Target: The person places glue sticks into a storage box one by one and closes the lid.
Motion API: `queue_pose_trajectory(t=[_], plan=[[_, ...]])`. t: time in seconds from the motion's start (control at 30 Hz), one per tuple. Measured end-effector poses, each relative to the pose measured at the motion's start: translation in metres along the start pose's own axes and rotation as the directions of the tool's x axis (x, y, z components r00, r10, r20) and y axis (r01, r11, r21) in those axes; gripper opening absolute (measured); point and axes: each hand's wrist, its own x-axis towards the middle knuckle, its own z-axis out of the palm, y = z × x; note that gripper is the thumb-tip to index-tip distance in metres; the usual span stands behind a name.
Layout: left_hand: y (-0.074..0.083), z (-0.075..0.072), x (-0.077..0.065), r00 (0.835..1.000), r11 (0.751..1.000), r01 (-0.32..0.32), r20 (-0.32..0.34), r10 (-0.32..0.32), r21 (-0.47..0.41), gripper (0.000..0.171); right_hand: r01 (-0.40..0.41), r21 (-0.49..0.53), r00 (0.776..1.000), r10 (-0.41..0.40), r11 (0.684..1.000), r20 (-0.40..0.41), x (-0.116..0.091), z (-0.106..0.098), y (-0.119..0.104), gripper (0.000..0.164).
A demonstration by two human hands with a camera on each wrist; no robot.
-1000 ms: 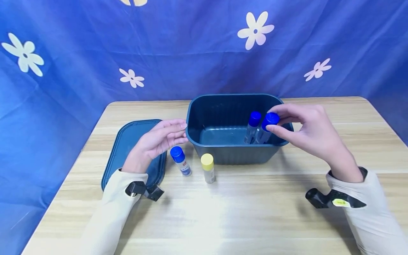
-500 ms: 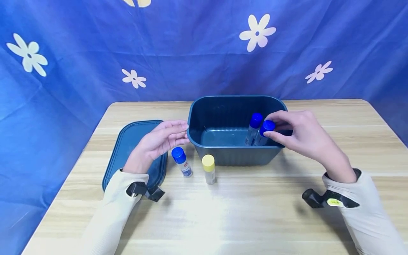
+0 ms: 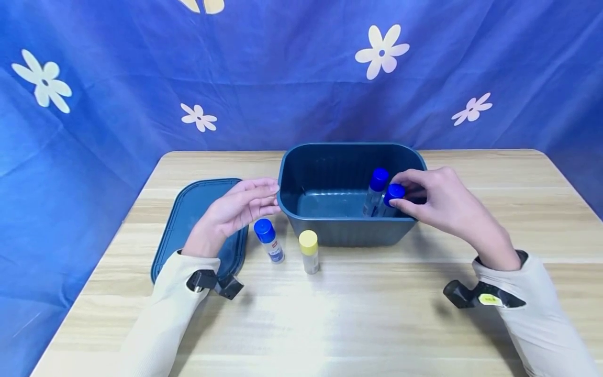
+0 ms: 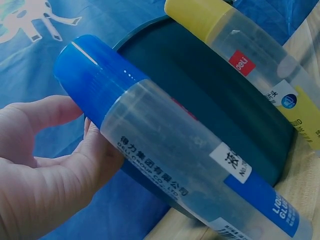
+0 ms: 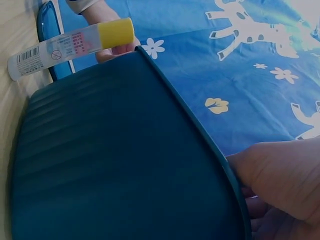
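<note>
My right hand (image 3: 443,201) reaches over the right rim of a dark teal plastic bin (image 3: 344,230) and pinches the blue cap of a liquid glue bottle (image 3: 393,195). This bottle stands inside beside another blue-capped glue bottle (image 3: 375,191); the bin's front wall hides their lower ends. My left hand (image 3: 237,209) has its fingertips right at the bin's left rim, fingers loosely extended. In front of the bin stand a blue-capped glue bottle (image 4: 165,135) and a yellow-capped glue bottle (image 3: 309,252). In the right wrist view the bin's wall hides what the right fingers hold.
A flat teal lid (image 3: 188,214) lies on the wooden table (image 3: 367,314) to the left, partly under my left hand and forearm. Behind the table hangs a blue cloth (image 3: 292,78) with white flowers.
My right hand has moved down and slightly left, lowering the blue-capped glue bottle deeper into the bin. The left hand has stayed at the bin's left rim.
</note>
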Motion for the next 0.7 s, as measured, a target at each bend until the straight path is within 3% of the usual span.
queue_pose_trajectory(t=[0.7], plan=[[-0.0015, 0.0001, -0.0005, 1.0, 1.0, 0.0, -0.003, 0.0, 0.0, 0.022, -0.071, -0.024, 0.997, 0.072, 0.997, 0.034, -0.0005, 0.0017, -0.0028, 0.024]])
